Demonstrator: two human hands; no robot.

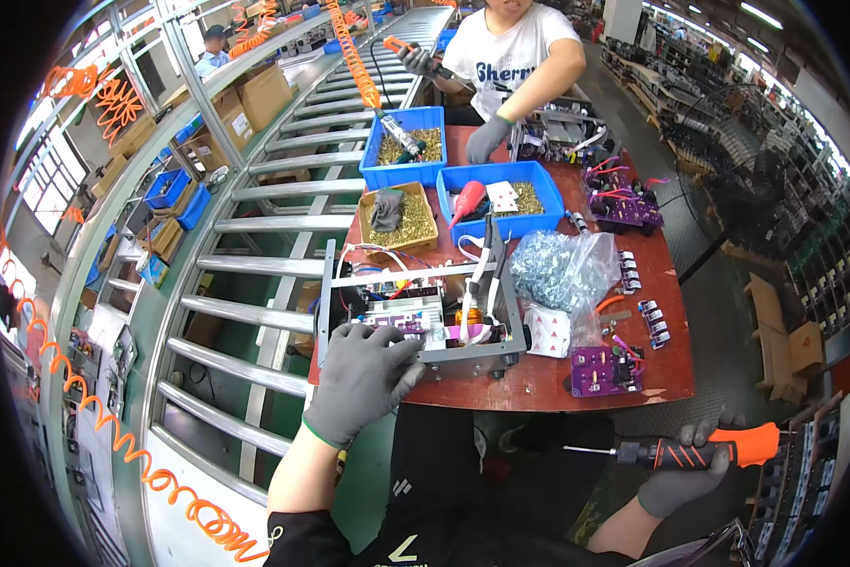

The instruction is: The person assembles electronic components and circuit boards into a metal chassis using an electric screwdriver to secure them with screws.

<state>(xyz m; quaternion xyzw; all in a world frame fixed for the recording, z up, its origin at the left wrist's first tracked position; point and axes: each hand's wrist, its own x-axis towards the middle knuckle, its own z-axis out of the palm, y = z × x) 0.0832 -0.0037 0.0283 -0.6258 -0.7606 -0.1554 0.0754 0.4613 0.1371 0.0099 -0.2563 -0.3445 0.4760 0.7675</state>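
A grey metal chassis [486, 357] with circuit boards, white cables and a copper coil inside lies at the near edge of the red table. My left hand [357, 383], in a grey glove, grips the chassis's near edge at its left, fingers bent over the rim. Off the table at the lower right, my right hand [685, 480], also gloved, is closed around an orange and black electric screwdriver [685, 454]. Its long bit points left, apart from the chassis. Right of the chassis are a purple circuit board [603, 371] and a clear plastic bag [562, 274] of small silvery parts.
Blue bins [401, 175] and a cardboard box [430, 242] of brass-coloured screws stand behind the chassis. A red-handled tool [468, 200] lies in one bin. Across the table, a co-worker [520, 66] holds a tool. A roller conveyor [264, 225] runs along the left; a fan [728, 142] stands right.
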